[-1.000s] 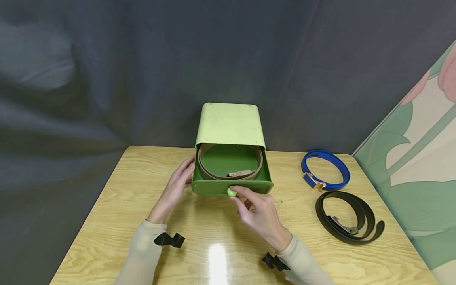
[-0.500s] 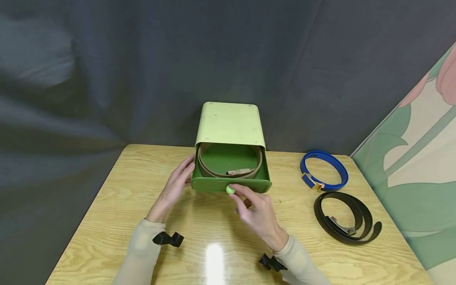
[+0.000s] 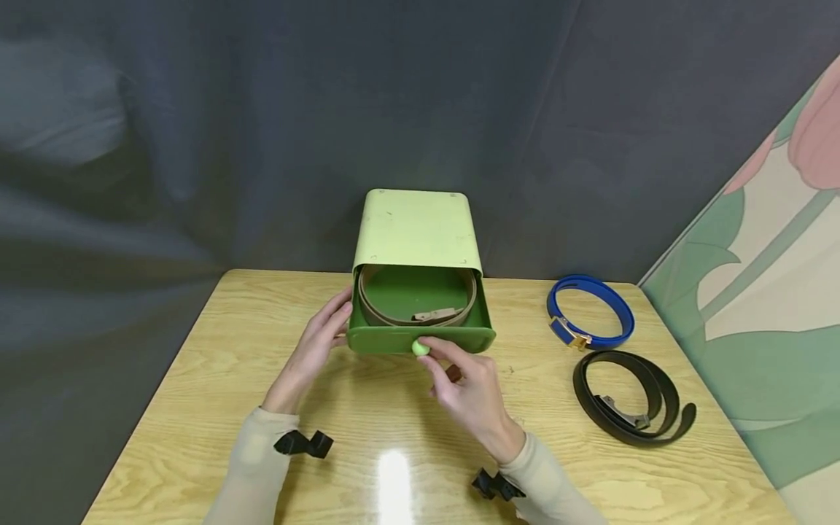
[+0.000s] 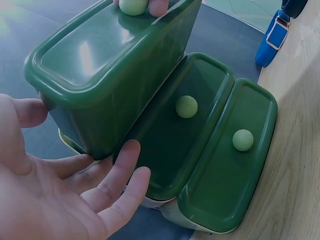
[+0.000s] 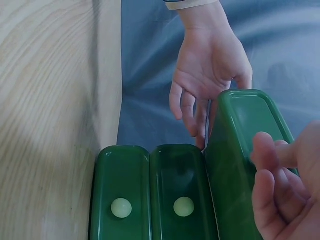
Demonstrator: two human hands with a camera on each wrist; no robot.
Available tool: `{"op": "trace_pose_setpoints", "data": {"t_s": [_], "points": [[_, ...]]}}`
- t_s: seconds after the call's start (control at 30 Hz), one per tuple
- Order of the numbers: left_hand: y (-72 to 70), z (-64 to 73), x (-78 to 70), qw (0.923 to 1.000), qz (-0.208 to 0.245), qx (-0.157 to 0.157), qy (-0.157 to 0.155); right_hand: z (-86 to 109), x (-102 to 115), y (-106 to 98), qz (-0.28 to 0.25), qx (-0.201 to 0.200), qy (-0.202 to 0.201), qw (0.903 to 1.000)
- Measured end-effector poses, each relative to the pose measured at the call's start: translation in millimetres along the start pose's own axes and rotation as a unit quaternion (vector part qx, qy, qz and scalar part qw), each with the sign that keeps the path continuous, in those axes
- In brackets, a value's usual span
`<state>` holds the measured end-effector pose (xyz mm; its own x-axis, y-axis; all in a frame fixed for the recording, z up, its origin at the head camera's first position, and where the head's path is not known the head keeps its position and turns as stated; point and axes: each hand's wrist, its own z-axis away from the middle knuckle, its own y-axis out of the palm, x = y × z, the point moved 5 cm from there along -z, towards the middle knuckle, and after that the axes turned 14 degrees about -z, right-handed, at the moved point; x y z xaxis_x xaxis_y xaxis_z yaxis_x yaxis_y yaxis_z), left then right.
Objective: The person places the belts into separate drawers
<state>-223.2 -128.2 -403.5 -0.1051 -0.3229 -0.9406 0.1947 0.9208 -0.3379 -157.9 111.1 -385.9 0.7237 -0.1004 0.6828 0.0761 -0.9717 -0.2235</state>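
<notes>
Pinching a pale green knob (image 3: 421, 348) between thumb and fingers, a person's right hand (image 3: 472, 390) holds the top drawer (image 3: 380, 342) jutting from the front of a green cabinet (image 3: 418, 226). At the cabinet's left side, the left hand (image 3: 313, 346) stands with fingers spread and loosely straight, the thumb by the drawer's front corner; whether it touches there cannot be told.

Coiled inside the drawer is a tan belt (image 3: 377, 316), its back partly hidden beneath the cabinet's overhanging top. Two lower drawers, a middle one (image 4: 165, 150) and a bottom one (image 4: 225, 165), sit further in.

Well to the cabinet's right, a stretch of wood between, lies a coiled blue belt (image 3: 625, 315) with a gold-toned buckle; a black belt (image 3: 590, 405) lies just nearer than the blue, its loose end toward the counter's right edge.

The wood-grained counter (image 3: 210, 408) spreads left of the cabinet to a slanting edge, and in front of it to a white streak of glare (image 3: 394, 481). A dark curtain (image 3: 394, 95) hangs behind the cabinet; a floral panel (image 3: 774, 292) rises far to its right.
</notes>
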Motion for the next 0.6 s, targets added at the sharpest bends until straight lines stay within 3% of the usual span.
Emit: {"op": "trace_pose_setpoints", "data": {"t_s": [0.37,0.6], "points": [[4.9,-2.7,0.9,0.9998,0.003,0.018,0.012,1.7,2.6,-4.3,-0.012,-0.007,0.007,0.9999],[-0.2,0.1,2.7,1.0,-0.002,0.003,0.004,-1.8,1.1,-2.0,-0.026,-0.007,0.035,0.999]]}}
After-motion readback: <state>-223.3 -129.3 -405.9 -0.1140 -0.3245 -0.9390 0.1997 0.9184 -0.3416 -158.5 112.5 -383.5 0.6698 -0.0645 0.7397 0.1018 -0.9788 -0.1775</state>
